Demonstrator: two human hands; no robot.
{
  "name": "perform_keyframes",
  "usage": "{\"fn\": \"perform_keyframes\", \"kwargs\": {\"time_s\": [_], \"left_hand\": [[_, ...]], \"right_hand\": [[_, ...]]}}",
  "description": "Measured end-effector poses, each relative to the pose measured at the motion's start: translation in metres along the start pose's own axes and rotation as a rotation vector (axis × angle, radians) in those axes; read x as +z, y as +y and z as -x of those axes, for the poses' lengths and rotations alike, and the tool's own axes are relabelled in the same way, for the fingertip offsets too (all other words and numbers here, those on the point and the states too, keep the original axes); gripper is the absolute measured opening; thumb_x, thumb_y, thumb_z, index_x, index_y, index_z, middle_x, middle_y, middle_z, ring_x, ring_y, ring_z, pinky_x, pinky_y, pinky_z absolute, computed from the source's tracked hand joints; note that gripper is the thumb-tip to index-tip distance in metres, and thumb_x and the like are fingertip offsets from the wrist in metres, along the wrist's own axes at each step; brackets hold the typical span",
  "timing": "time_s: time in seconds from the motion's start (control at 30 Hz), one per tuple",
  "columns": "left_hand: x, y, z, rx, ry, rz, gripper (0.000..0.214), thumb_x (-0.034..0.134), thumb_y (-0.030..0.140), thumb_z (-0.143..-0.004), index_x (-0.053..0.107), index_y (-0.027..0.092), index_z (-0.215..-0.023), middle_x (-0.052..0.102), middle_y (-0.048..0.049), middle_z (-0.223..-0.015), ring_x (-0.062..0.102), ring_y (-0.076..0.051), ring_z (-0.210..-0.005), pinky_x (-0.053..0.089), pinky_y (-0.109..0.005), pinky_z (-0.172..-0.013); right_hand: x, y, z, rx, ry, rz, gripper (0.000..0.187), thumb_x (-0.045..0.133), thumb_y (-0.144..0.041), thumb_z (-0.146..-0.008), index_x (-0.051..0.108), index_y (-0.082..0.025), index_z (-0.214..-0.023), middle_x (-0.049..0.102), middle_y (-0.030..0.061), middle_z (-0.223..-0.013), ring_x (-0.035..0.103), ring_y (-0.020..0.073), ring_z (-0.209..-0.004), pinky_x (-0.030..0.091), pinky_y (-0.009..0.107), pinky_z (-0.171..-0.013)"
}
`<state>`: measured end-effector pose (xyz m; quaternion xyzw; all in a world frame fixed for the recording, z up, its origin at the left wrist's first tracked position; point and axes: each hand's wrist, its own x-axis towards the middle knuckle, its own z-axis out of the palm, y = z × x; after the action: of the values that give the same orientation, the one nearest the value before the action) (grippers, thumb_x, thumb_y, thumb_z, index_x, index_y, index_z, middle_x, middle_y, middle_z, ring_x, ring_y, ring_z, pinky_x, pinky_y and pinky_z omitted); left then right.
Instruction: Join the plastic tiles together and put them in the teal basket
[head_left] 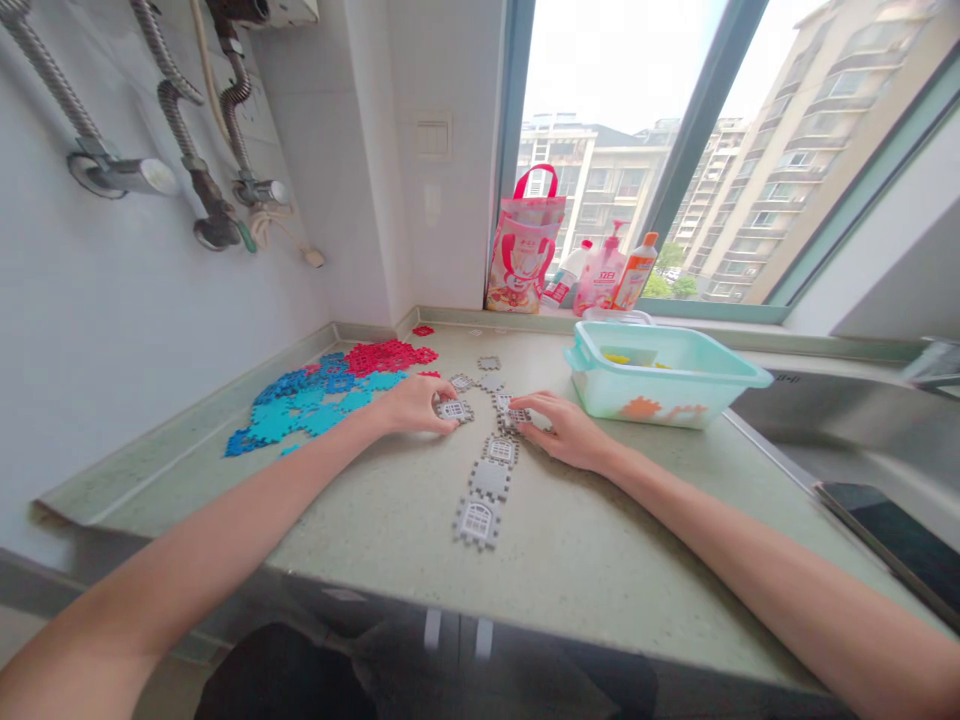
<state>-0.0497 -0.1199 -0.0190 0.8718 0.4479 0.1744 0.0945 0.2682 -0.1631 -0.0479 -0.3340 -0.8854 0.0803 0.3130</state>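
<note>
My left hand (416, 404) pinches a grey puzzle tile (454, 411) with a white window pattern, fingers and thumb around its left side. A short way to the right, my right hand (559, 425) has its fingers on another grey window tile (516, 417), partly covered by them. From there a row of grey interlocking tiles (491, 478) runs toward the front edge, ending in a window tile (477, 521). Several loose grey tiles (489, 363) lie just beyond my hands.
Blue and turquoise tiles (300, 405) and red tiles (386, 356) are heaped at the left. A mint plastic tub (667, 385) with a few pieces stands right, beside the steel sink (847, 425). A phone (896, 535) lies at the sink edge. Bottles (600, 275) and a bag (523, 255) line the windowsill.
</note>
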Motion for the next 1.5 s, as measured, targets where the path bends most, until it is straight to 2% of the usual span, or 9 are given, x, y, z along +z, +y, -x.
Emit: {"fn": "perform_keyframes", "kwargs": {"time_s": [0.17, 0.33, 0.47, 0.6, 0.77, 0.93, 1.2, 1.3, 1.5], "left_hand": [[-0.01, 0.001, -0.002, 0.038, 0.047, -0.098, 0.044, 0.08, 0.042, -0.069, 0.077, 0.02, -0.107, 0.077, -0.0054, -0.099, 0.07, -0.023, -0.089, 0.053, -0.03, -0.078], [-0.024, -0.003, -0.03, -0.024, 0.141, -0.16, 0.045, 0.077, 0.044, -0.073, 0.077, 0.018, -0.11, 0.078, -0.0065, -0.101, 0.071, -0.024, -0.09, 0.054, -0.033, -0.083], [-0.014, -0.009, -0.052, -0.152, 0.134, -0.2, 0.048, 0.078, 0.051, -0.073, 0.079, 0.019, -0.108, 0.08, -0.0082, -0.105, 0.073, -0.027, -0.094, 0.055, -0.035, -0.085], [0.004, -0.014, -0.055, -0.199, 0.143, -0.217, 0.048, 0.075, 0.054, -0.076, 0.08, 0.02, -0.11, 0.08, -0.009, -0.108, 0.073, -0.028, -0.1, 0.055, -0.036, -0.088], [0.008, -0.017, -0.052, -0.144, 0.183, -0.247, 0.065, 0.074, 0.069, -0.074, 0.079, 0.02, -0.117, 0.08, -0.0086, -0.107, 0.072, -0.029, -0.099, 0.054, -0.037, -0.087], [0.006, -0.016, -0.052, -0.095, 0.174, -0.245, 0.049, 0.072, 0.055, -0.079, 0.082, 0.023, -0.114, 0.082, -0.007, -0.106, 0.074, -0.029, -0.098, 0.054, -0.039, -0.09], [0.0, -0.021, -0.044, 0.013, 0.213, -0.155, 0.046, 0.077, 0.043, -0.073, 0.082, 0.022, -0.114, 0.081, -0.0055, -0.103, 0.071, -0.027, -0.097, 0.055, -0.039, -0.094], [-0.003, -0.017, -0.057, 0.12, 0.187, -0.032, 0.052, 0.076, 0.036, -0.072, 0.079, 0.02, -0.122, 0.079, -0.0056, -0.11, 0.071, -0.025, -0.099, 0.056, -0.035, -0.093], [0.004, -0.006, -0.102, 0.241, 0.005, 0.046, 0.057, 0.077, 0.028, -0.068, 0.078, 0.019, -0.124, 0.077, -0.0066, -0.122, 0.07, -0.026, -0.111, 0.052, -0.033, -0.101]], "right_hand": [[-0.001, 0.0, -0.001, -0.07, 0.004, 0.02, 0.024, 0.068, -0.024, -0.095, 0.075, -0.025, -0.118, 0.076, 0.0091, -0.126, 0.067, 0.029, -0.119, 0.053, 0.05, -0.107], [0.0, 0.0, -0.001, -0.034, 0.02, 0.02, 0.024, 0.072, -0.023, -0.09, 0.077, -0.027, -0.113, 0.078, 0.0077, -0.113, 0.068, 0.0289, -0.109, 0.055, 0.048, -0.101], [0.001, 0.001, -0.001, 0.017, 0.023, 0.021, 0.023, 0.074, -0.026, -0.089, 0.078, -0.026, -0.111, 0.076, 0.0087, -0.11, 0.069, 0.0293, -0.106, 0.055, 0.048, -0.1], [0.001, 0.002, -0.001, 0.034, 0.016, -0.023, 0.024, 0.075, -0.027, -0.089, 0.078, -0.025, -0.112, 0.076, 0.009, -0.112, 0.071, 0.028, -0.106, 0.056, 0.045, -0.101], [0.0, 0.001, -0.001, 0.019, 0.007, -0.044, 0.024, 0.073, -0.026, -0.09, 0.078, -0.024, -0.113, 0.075, 0.0095, -0.114, 0.071, 0.027, -0.107, 0.056, 0.045, -0.102], [-0.001, 0.0, -0.001, 0.021, -0.015, -0.059, 0.026, 0.073, -0.024, -0.088, 0.077, -0.024, -0.114, 0.075, 0.0091, -0.114, 0.072, 0.026, -0.107, 0.056, 0.044, -0.102], [-0.002, -0.001, -0.001, -0.007, -0.017, -0.069, 0.029, 0.073, -0.022, -0.087, 0.075, -0.023, -0.116, 0.075, 0.0094, -0.116, 0.071, 0.0263, -0.11, 0.055, 0.045, -0.103], [-0.001, 0.0, -0.001, -0.023, -0.021, -0.068, 0.03, 0.072, -0.022, -0.088, 0.075, -0.022, -0.117, 0.075, 0.0101, -0.117, 0.071, 0.0269, -0.111, 0.055, 0.045, -0.103], [-0.002, 0.0, -0.001, -0.046, -0.015, -0.071, 0.029, 0.073, -0.021, -0.087, 0.075, -0.021, -0.116, 0.076, 0.0108, -0.117, 0.07, 0.0272, -0.11, 0.055, 0.045, -0.102]]}}
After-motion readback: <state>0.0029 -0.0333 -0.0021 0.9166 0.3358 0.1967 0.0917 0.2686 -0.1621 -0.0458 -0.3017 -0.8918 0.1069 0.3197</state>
